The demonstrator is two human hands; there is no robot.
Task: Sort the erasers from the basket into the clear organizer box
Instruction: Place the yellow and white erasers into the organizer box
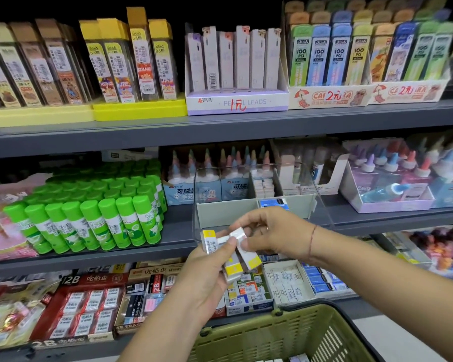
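Note:
My left hand (207, 273) grips a small bunch of white erasers with yellow ends (233, 269). One labelled eraser (210, 241) sticks up at the left of the bunch. My right hand (270, 232) pinches a white wrapped eraser (237, 235) at the top of the bunch. Both hands hover in front of the clear organizer box (199, 194) on the middle shelf. Its grey dividers hold blue erasers (273, 203) and small white erasers (264, 188). The olive green basket (249, 338) sits below my arms, with a few erasers (298, 358) at its bottom edge.
Green glue sticks (102, 218) stand left of the organizer. Bottles of glue with coloured caps (392, 178) fill a tray on the right. Pencil lead boxes (236, 66) line the upper shelf. Boxes of 2B erasers (89, 307) crowd the lower shelf.

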